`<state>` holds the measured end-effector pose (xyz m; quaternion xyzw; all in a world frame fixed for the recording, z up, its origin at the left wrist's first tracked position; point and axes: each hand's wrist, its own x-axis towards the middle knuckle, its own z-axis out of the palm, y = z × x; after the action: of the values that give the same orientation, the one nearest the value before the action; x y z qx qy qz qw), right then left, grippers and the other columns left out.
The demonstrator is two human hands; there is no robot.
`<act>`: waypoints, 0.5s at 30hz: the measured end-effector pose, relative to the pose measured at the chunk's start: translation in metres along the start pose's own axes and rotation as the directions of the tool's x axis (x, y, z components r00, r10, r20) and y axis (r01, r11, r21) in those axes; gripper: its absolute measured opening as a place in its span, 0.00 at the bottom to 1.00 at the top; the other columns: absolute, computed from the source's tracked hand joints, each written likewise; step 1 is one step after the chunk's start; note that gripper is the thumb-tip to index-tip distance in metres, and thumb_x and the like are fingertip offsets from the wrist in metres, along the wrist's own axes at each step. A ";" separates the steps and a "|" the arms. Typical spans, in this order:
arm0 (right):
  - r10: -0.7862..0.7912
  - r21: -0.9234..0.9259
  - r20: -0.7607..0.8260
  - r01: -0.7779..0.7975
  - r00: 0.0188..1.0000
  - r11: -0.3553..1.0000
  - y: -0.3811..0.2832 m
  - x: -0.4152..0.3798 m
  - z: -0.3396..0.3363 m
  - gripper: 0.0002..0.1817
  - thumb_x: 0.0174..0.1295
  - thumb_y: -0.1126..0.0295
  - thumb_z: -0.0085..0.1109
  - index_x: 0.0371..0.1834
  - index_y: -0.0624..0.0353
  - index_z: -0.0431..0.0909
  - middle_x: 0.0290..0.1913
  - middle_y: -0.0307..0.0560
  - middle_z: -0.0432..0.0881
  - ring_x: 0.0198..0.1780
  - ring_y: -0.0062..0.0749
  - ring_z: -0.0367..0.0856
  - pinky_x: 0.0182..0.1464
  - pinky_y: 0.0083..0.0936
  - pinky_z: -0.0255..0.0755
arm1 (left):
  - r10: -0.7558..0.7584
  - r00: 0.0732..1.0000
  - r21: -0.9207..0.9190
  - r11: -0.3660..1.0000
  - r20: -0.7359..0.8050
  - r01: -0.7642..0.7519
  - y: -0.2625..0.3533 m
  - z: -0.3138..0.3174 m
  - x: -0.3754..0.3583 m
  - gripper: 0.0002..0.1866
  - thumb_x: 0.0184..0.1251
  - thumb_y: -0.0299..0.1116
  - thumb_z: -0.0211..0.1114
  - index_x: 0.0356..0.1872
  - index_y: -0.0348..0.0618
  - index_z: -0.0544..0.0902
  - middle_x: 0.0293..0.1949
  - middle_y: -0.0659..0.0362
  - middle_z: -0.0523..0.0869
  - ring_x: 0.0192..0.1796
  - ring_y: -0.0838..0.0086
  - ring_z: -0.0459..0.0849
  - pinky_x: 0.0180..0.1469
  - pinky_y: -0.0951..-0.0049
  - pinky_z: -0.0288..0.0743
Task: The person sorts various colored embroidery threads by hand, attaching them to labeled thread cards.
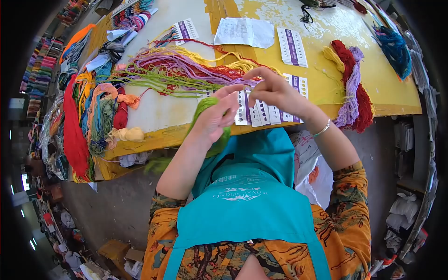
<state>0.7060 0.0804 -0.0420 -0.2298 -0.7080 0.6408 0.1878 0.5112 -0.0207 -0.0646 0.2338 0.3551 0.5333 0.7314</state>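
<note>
My left hand [215, 119] is closed around a skein of bright green yarn [203, 106], which hangs below it past the table's front edge. Close by on the right, my right hand [277, 93] has its index finger arched and its other fingers bent in. Any thread in those fingers is too fine to make out. Beneath both hands lie several white cards with purple bands and rows of holes [258, 113]. Long loose strands of lilac, red, yellow and green thread [186, 70] spread over the table just beyond the left hand.
Bundles of coloured yarn, including a red skein [74, 130], crowd the table's left end. A red, lilac and yellow bundle [350, 88] lies at the right, with a teal skein [395, 51] farther back. Another punched card [292, 46] and a white plastic packet [244, 32] lie behind.
</note>
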 end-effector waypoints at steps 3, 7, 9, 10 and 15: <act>0.007 0.111 0.025 -0.009 1.000 0.994 0.008 0.001 0.013 0.21 0.66 0.76 0.55 0.62 0.60 0.66 0.32 0.39 0.81 0.32 0.13 0.73 0.35 0.15 0.65 | 0.033 0.996 0.054 0.998 -0.077 -0.028 -0.015 0.001 0.016 0.12 0.71 0.34 0.61 0.51 0.43 0.77 0.24 0.69 0.72 0.16 0.90 0.60 0.17 0.86 0.48; -0.008 -0.133 -0.116 -0.008 0.993 0.991 0.024 0.000 0.011 0.14 0.64 0.76 0.58 0.53 0.62 0.75 0.29 0.37 0.80 0.31 0.12 0.73 0.34 0.15 0.66 | 0.091 0.973 0.175 0.983 -0.210 -0.054 -0.027 0.000 0.024 0.11 0.75 0.35 0.56 0.50 0.40 0.78 0.29 0.65 0.78 0.17 0.90 0.61 0.19 0.87 0.50; -0.024 -0.295 -0.330 -0.079 0.944 0.952 0.043 0.003 0.009 0.08 0.62 0.72 0.62 0.41 0.64 0.82 0.24 0.38 0.78 0.27 0.15 0.70 0.30 0.19 0.65 | 0.070 0.965 0.175 0.984 -0.252 -0.026 -0.027 -0.001 0.023 0.12 0.76 0.37 0.55 0.50 0.39 0.78 0.34 0.61 0.81 0.17 0.89 0.61 0.19 0.87 0.50; -0.063 -0.258 -0.425 -0.054 0.903 0.965 0.054 0.006 0.009 0.07 0.62 0.71 0.62 0.34 0.65 0.83 0.22 0.41 0.78 0.25 0.17 0.72 0.28 0.21 0.67 | 0.054 0.955 0.176 0.984 -0.290 -0.002 -0.026 -0.002 0.023 0.13 0.77 0.38 0.54 0.50 0.39 0.78 0.38 0.57 0.83 0.17 0.89 0.61 0.19 0.87 0.51; -0.011 -0.286 -0.481 -0.145 0.877 0.947 0.078 0.009 0.003 0.07 0.60 0.71 0.62 0.34 0.64 0.83 0.25 0.45 0.82 0.26 0.24 0.78 0.31 0.24 0.72 | -0.097 0.927 0.147 0.976 -0.363 0.159 -0.012 0.013 0.015 0.18 0.75 0.40 0.54 0.55 0.36 0.75 0.55 0.51 0.81 0.24 0.84 0.70 0.24 0.83 0.59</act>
<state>0.7029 0.0886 -0.1200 -0.4316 -0.7242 0.4500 0.2945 0.5311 -0.0101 -0.0688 0.1730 0.5405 0.4845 0.6657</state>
